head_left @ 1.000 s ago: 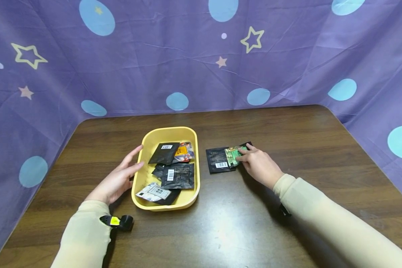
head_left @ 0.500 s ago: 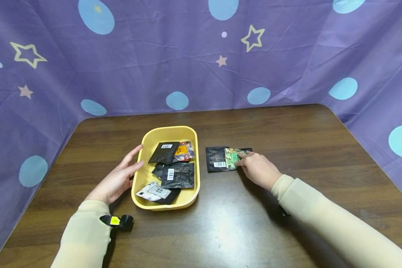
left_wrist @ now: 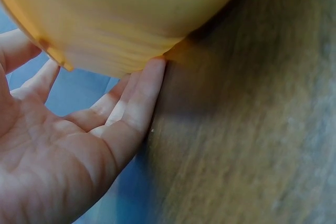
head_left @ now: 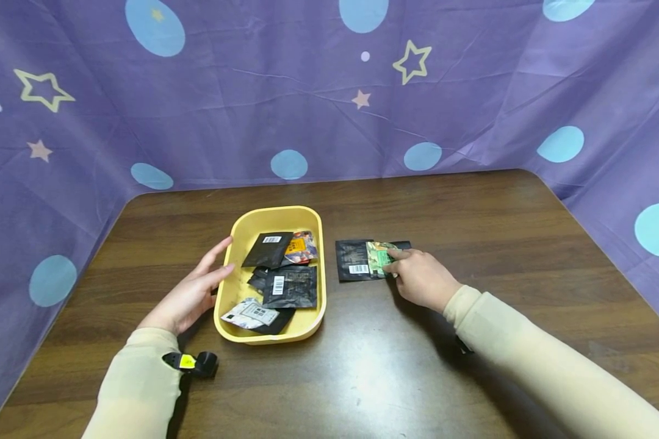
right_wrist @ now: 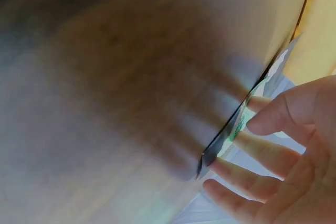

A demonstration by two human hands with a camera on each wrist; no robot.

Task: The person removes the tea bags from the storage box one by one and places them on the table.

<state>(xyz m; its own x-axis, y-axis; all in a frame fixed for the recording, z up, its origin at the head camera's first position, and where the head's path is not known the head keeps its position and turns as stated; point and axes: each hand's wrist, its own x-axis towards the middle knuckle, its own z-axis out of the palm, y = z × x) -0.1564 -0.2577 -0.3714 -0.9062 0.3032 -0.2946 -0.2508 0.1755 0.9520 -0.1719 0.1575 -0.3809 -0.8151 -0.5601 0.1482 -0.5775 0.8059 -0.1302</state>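
My left hand (head_left: pixel 189 292) rests against the left side of a yellow tub (head_left: pixel 302 332), thumb and fingertips at its rim and outer wall. In the left wrist view its fingers (left_wrist: pixel 139 95) reach the tub's lower wall. My right hand (head_left: pixel 425 277) lies over flat packets on the table, right of the tub. Its fingertips touch a green-patterned packet (head_left: pixel 378 262), which overlaps a black packet with a barcode label (head_left: pixel 351 259). Another black edge (head_left: pixel 403 244) shows behind the fingers. In the right wrist view the fingers (right_wrist: pixel 262 153) extend onto the packets, partly hiding them.
Inside the tub lie several packets: black ones (head_left: pixel 291 286) with barcode labels, a white patterned one (head_left: pixel 247 314) and a colourful one with an orange label (head_left: pixel 299 247). A purple curtain (head_left: pixel 225 122) hangs behind the brown wooden table (head_left: pixel 461 207).
My right hand has shifted slightly toward me, and the green packet and the black packets under it now lie straighter in line. My left hand stays at the tub.
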